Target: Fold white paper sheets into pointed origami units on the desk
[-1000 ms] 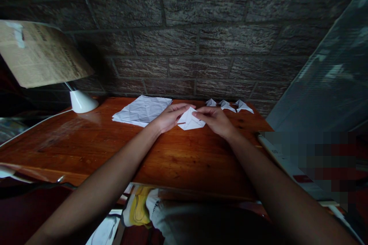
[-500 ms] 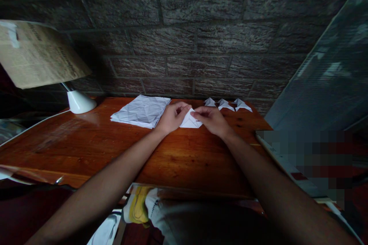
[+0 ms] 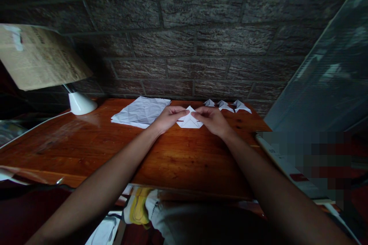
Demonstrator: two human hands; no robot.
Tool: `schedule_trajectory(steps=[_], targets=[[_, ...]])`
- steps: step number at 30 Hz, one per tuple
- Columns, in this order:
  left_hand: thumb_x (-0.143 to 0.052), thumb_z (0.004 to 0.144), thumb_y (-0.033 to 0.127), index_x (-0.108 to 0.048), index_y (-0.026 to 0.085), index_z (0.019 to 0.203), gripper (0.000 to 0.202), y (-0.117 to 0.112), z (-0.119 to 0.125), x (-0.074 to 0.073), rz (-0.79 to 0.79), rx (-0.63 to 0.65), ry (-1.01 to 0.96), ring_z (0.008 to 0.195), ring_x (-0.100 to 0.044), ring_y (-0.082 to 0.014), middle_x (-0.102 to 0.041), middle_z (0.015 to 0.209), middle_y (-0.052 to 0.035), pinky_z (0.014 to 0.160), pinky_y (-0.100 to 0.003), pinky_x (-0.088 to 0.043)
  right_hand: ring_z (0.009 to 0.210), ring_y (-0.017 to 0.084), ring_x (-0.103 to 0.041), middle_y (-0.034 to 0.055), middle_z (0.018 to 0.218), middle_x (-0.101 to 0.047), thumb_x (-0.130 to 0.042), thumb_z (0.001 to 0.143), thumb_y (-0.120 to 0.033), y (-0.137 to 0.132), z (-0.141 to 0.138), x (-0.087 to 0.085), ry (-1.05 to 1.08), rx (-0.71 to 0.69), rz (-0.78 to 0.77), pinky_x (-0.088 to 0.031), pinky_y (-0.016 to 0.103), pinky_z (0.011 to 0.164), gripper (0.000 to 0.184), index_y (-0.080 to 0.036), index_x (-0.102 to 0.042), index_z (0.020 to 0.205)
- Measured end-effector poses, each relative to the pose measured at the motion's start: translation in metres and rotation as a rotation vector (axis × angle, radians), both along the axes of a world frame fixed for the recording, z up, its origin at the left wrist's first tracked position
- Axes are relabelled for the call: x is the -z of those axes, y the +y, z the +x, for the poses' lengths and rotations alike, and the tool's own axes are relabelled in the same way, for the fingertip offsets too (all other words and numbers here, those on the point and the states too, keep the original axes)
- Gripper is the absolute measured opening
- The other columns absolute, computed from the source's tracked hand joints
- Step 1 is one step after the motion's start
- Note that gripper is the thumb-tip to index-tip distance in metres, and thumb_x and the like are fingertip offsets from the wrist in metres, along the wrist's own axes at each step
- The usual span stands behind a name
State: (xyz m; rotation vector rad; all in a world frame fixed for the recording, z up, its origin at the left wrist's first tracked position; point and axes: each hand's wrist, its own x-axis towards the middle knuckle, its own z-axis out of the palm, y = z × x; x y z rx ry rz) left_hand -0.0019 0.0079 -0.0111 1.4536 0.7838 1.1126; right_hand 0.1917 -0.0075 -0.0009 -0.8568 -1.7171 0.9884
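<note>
Between my hands is a folded piece of white paper (image 3: 190,122), its peak pointing toward the wall and its flat edge toward me. My left hand (image 3: 171,118) pinches its left side, thumb on top near the peak. On the right side, my right hand (image 3: 211,119) pinches it the same way, thumb also on top. Both hands rest low over the wooden table. Left of them lies a stack of creased white paper sheets (image 3: 142,111). Beyond my right hand stand three folded paper pieces (image 3: 225,106) in a row.
A lamp with a white base (image 3: 82,104) and a brown paper shade (image 3: 43,57) stands at the left of the wooden table (image 3: 178,160). A brick wall (image 3: 178,42) rises behind. To the right leans a grey-blue panel (image 3: 319,80).
My left hand has shifted slightly left and its thumb now lies lower on the paper. More of the paper's left side shows, including its peak. My right hand stays nearly in place.
</note>
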Motion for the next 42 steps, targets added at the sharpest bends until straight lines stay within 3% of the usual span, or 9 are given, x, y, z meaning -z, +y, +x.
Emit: schedule_trajectory(steps=[4, 9, 16, 22, 31, 37, 42], targets=[[-0.079, 0.067, 0.041, -0.071, 0.014, 0.068, 0.028, -0.004, 0.003, -0.002, 0.029, -0.103, 0.031, 0.055, -0.051, -0.0102, -0.064, 0.062, 0.0008, 0.055, -0.023, -0.037, 0.069, 0.015, -0.056, 0.0011, 0.075, -0.067, -0.07, 0.076, -0.049, 0.0, 0.0, 0.001, -0.035, 0.003, 0.018, -0.045, 0.03, 0.068, 0.029, -0.02, -0.069, 0.073], [-0.079, 0.067, 0.04, -0.07, 0.015, 0.067, 0.026, -0.006, 0.005, -0.004, 0.06, -0.122, 0.032, 0.055, -0.051, -0.0093, -0.063, 0.061, 0.0021, 0.056, -0.023, -0.038, 0.069, 0.015, -0.056, 0.0004, 0.074, -0.067, -0.071, 0.075, -0.05, -0.001, 0.001, -0.001, -0.031, -0.008, 0.009, -0.045, 0.03, 0.069, 0.03, -0.02, -0.069, 0.074], [-0.084, 0.064, 0.038, -0.077, 0.016, 0.084, 0.03, -0.003, 0.008, 0.001, -0.122, -0.066, -0.147, 0.066, -0.062, -0.0129, -0.073, 0.078, -0.0028, 0.065, -0.025, -0.045, 0.066, 0.014, -0.055, 0.0006, 0.073, -0.066, -0.072, 0.073, -0.05, 0.002, 0.0, 0.0, 0.006, -0.033, -0.037, -0.044, 0.028, 0.065, 0.031, -0.019, -0.07, 0.074], [-0.086, 0.06, 0.035, -0.077, 0.016, 0.083, 0.031, -0.006, 0.009, -0.001, -0.218, -0.028, -0.175, 0.065, -0.063, -0.0133, -0.074, 0.076, -0.0027, 0.065, -0.026, -0.047, 0.065, 0.013, -0.053, 0.0003, 0.07, -0.064, -0.071, 0.074, -0.051, 0.002, -0.001, 0.002, -0.029, -0.034, 0.001, -0.042, 0.027, 0.061, 0.033, -0.019, -0.069, 0.072], [-0.083, 0.063, 0.036, -0.072, 0.016, 0.073, 0.025, -0.008, 0.017, -0.003, 0.049, -0.186, -0.135, 0.062, -0.055, -0.0094, -0.067, 0.068, 0.0025, 0.062, -0.023, -0.04, 0.073, 0.015, -0.057, 0.0006, 0.079, -0.068, -0.073, 0.073, -0.051, -0.006, -0.009, 0.002, 0.028, -0.102, -0.103, -0.044, 0.029, 0.07, 0.032, -0.019, -0.072, 0.076], [-0.08, 0.068, 0.036, -0.071, 0.016, 0.074, 0.022, -0.01, 0.019, -0.001, 0.072, -0.163, -0.123, 0.062, -0.052, -0.0088, -0.065, 0.068, 0.003, 0.061, -0.022, -0.038, 0.067, 0.014, -0.054, -0.0019, 0.07, -0.063, -0.073, 0.074, -0.05, -0.005, -0.011, 0.008, 0.029, -0.094, -0.146, -0.042, 0.028, 0.068, 0.032, -0.019, -0.069, 0.072], [-0.08, 0.069, 0.039, -0.069, 0.015, 0.074, 0.027, -0.009, 0.011, -0.007, -0.007, -0.045, -0.075, 0.06, -0.052, -0.0082, -0.063, 0.068, 0.0024, 0.058, -0.021, -0.037, 0.069, 0.014, -0.054, -0.0012, 0.072, -0.062, -0.072, 0.075, -0.051, -0.005, -0.008, 0.005, 0.003, -0.155, -0.116, -0.042, 0.028, 0.068, 0.033, -0.018, -0.068, 0.075]])
